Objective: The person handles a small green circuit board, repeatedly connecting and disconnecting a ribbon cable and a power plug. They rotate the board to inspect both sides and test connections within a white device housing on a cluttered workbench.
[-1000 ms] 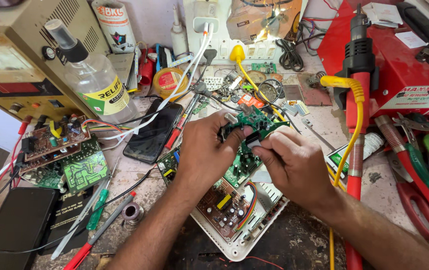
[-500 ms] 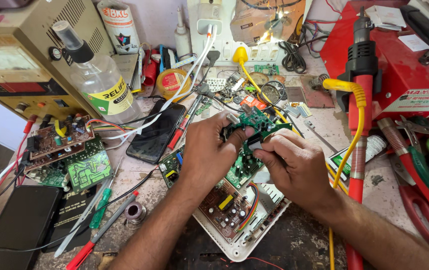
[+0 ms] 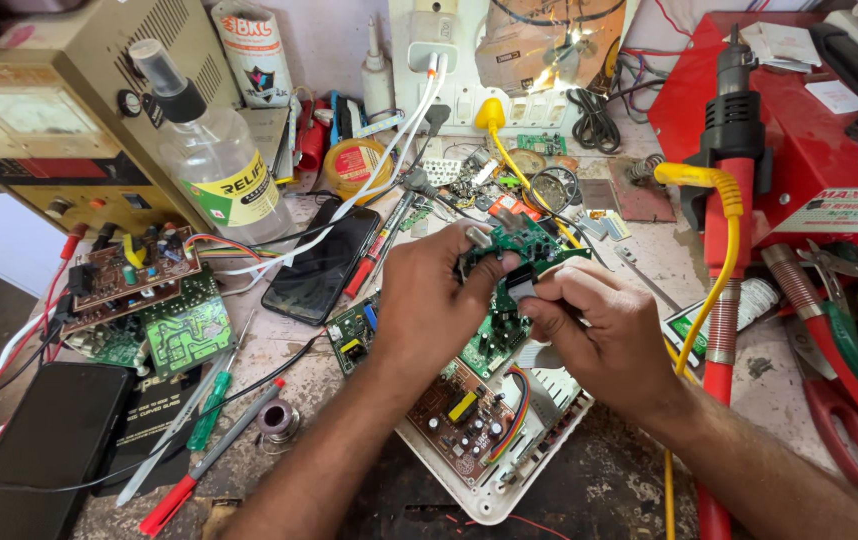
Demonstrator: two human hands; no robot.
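My left hand (image 3: 429, 300) grips a small green circuit board (image 3: 524, 245) by its left edge and holds it tilted above the bench. My right hand (image 3: 599, 330) pinches a small dark part (image 3: 521, 287) at the board's lower edge with thumb and fingers. Beneath both hands lies an open white plastic device case (image 3: 509, 490) with a brown circuit board (image 3: 464, 415) and coloured ribbon wires inside. Another green board (image 3: 494, 335) sits partly hidden under my hands.
A black phone (image 3: 321, 265), a clear spray bottle (image 3: 211, 155), loose circuit boards (image 3: 144, 300), screwdrivers (image 3: 211, 410) and a solder spool (image 3: 277, 420) lie at left. A beige power supply (image 3: 59, 110) stands at back left. A red case (image 3: 809, 140), hot-air gun (image 3: 734, 110) and pliers (image 3: 849, 400) crowd the right.
The hands have stayed over the open case with the green board. My right hand's fingers have shifted slightly along the board's lower edge.
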